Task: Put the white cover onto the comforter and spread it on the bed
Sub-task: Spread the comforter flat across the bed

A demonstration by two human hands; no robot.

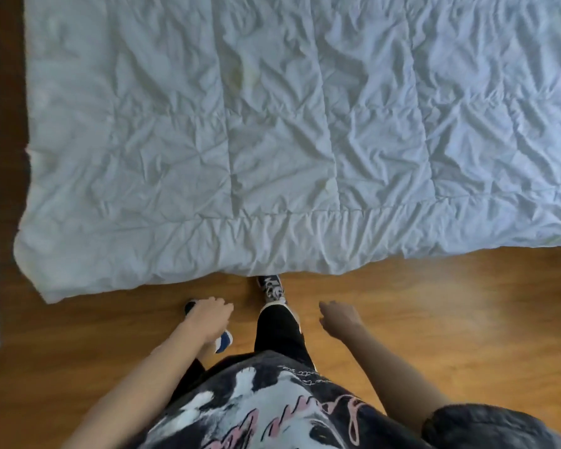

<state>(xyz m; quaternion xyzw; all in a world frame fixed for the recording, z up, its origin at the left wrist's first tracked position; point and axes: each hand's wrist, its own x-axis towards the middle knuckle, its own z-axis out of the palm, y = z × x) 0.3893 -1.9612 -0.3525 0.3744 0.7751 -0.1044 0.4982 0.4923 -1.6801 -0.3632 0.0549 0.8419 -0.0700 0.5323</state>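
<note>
Comforter (pixel 272 131) lies flat and wrinkled, filling the upper frame, its near edge hanging over the wood floor (pixel 434 319). Left hand (pixel 209 319) and right hand (pixel 339 320) hang in front of the body, well apart, fingers loosely curled, holding nothing. One shoe (pixel 271 286) touches the comforter's edge, maybe tucked slightly under it.
</note>
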